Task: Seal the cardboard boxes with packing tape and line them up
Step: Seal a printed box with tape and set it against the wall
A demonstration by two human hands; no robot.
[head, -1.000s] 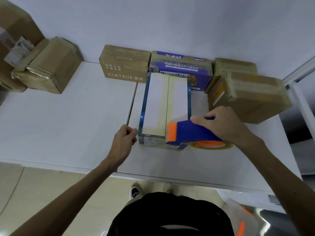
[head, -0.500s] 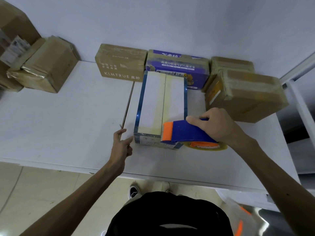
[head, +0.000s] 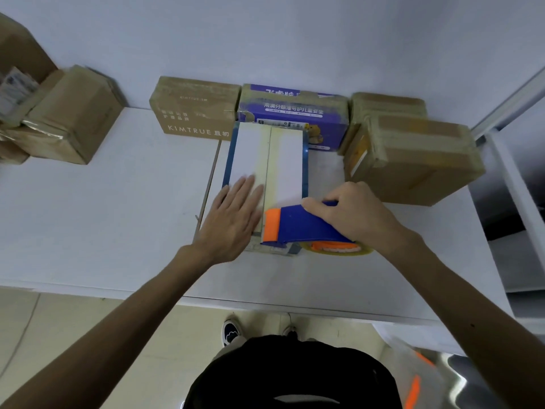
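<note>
A long white box with blue edges (head: 283, 163) lies lengthwise on the white table (head: 103, 219), its top flaps meeting in a centre seam. My left hand (head: 233, 216) lies flat with straight fingers on the near left part of its top. My right hand (head: 351, 216) grips the handle of a blue and orange tape dispenser (head: 298, 225), whose orange front sits on the box's near end by the seam. The yellowish tape roll (head: 336, 249) shows below my right hand.
Against the back wall stand a brown KIMTRUE box (head: 194, 110), a purple printed box (head: 295, 113) and taped brown boxes (head: 413, 154) at the right. More brown boxes (head: 67, 119) sit at the far left. A thin stick (head: 211, 178) lies left of the white box.
My left hand has moved from the table beside the box's near left corner up onto the box top and flattened there. The dispenser has stayed at the near end.
</note>
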